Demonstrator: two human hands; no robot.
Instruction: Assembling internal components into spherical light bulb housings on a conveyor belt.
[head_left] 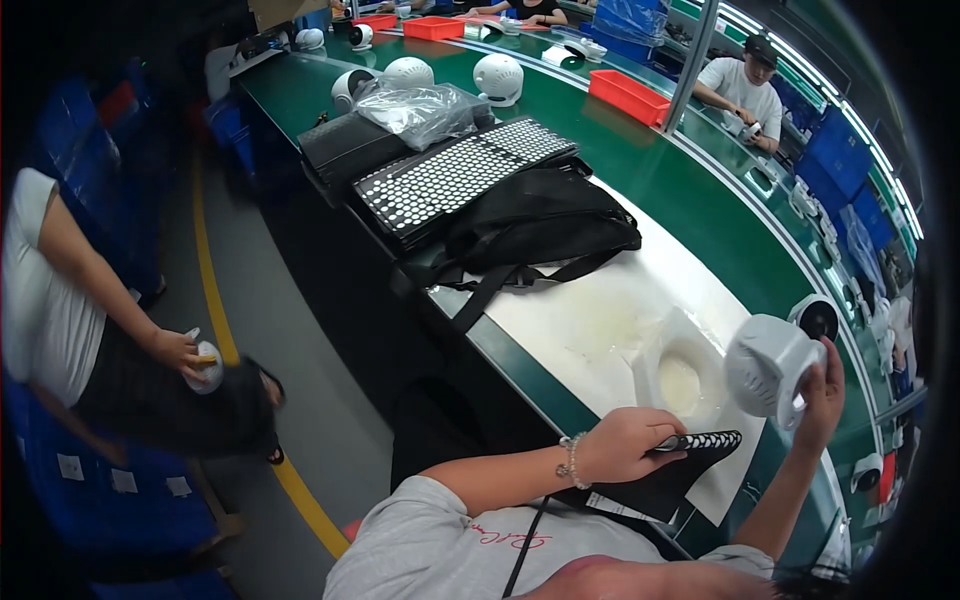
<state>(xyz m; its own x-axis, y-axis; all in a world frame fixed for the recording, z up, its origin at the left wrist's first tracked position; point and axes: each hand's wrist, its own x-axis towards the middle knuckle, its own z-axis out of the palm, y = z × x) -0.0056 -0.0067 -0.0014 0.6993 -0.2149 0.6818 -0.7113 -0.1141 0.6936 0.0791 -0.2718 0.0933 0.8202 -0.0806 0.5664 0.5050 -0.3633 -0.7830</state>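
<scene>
White plastic housing [762,362], above the right part of the table [650,165], seems light and stiff but slippery. The right hand [822,395] grips its right side with the fingers, probably a safe place; the left hand [622,447] has fingers closed on a dotted black sheet [714,440], likely bendable.

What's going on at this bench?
A person's left hand grips a black sheet with white dots, while the right hand holds a white rounded housing. A pale container sits just left of the housing. A black bag and more dotted sheets lie farther along. Across the line, a co-worker handles a small white part.
</scene>
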